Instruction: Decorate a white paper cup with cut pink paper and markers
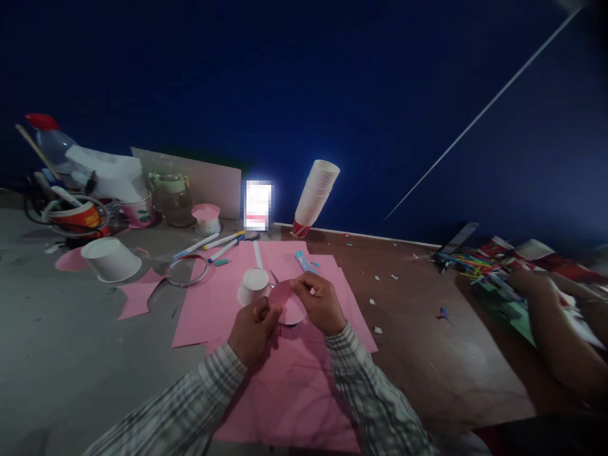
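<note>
A round pink paper disc (291, 307) is pinched between both hands over sheets of pink paper (285, 392). My left hand (254, 329) grips its lower left edge, and my right hand (322, 304) its upper right edge. Just behind the left hand, a white paper cup (253, 285) stands upside down on the pink paper. The tip of a grey metal blade (274, 277) shows beside that cup; the rest of it is hidden. A blue glue stick (304, 261) lies beyond my right hand.
Markers (227, 249), a roll of tape (187, 270), a pink scrap (141, 293) and another upturned cup (111, 261) lie to the left. A tall cup stack (316, 197) leans near the wall. At right, another person's arm (546, 310) reaches over coloured items.
</note>
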{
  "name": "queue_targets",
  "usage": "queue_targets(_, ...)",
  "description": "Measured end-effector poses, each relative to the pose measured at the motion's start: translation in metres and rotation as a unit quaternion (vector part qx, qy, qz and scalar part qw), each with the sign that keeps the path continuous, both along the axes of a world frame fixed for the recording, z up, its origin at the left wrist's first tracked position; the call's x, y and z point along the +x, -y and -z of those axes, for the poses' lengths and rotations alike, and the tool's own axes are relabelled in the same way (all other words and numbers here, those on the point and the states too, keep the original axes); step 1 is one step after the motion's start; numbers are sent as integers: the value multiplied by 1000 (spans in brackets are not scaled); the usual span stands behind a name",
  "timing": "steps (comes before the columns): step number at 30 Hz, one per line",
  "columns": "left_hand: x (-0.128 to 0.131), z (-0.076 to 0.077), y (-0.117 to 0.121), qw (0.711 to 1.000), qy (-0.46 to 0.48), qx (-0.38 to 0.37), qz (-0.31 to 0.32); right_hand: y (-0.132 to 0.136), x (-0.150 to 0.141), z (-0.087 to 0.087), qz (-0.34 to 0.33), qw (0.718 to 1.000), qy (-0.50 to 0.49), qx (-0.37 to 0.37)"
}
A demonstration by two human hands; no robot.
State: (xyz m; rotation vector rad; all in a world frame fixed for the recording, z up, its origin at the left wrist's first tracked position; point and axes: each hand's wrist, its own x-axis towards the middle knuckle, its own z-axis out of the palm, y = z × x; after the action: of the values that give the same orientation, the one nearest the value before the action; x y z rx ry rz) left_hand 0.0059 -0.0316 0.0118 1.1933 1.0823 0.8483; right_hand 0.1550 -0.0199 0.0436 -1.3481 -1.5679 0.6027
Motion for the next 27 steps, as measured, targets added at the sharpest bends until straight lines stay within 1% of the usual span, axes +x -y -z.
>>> queue_targets(3, 1, 0, 1, 1000, 15, -15, 0, 0, 0, -1, -4, 1000, -8, 3)
queue_targets(7, -1, -3, -3, 999, 26, -7, 21, 1, 1, -3, -11, 1000, -6, 7)
queue_targets(11, -5, -5, -9, 997, 26, 53, 41, 1, 1, -4, -24, 1000, -9, 8)
queue_targets(13, -5, -5, -8, 996, 30, 65, 52, 2, 0, -4, -35, 999, -8, 3)
queue_targets(15, -4, -5, -6, 997, 48, 42, 49, 3, -2, -5, -47, 999, -4, 0)
queue_targets(18, 0, -4, -3, 996, 83, -1, 27, 4, -4, -5, -64, 998, 4, 3)
queue_targets(21, 1, -1, -3, 994, 106, -12, 13, 5, -6, -4, -75, 997, 10, 6)
queue_targets(24, 0, 2, -3, 997, 82, 14, -4, 5, -7, -4, -78, 997, 13, 13)
queue_targets(27, -3, 3, -2, 996, 20, 87, -13, 6, -6, -8, -85, 996, 13, 22)
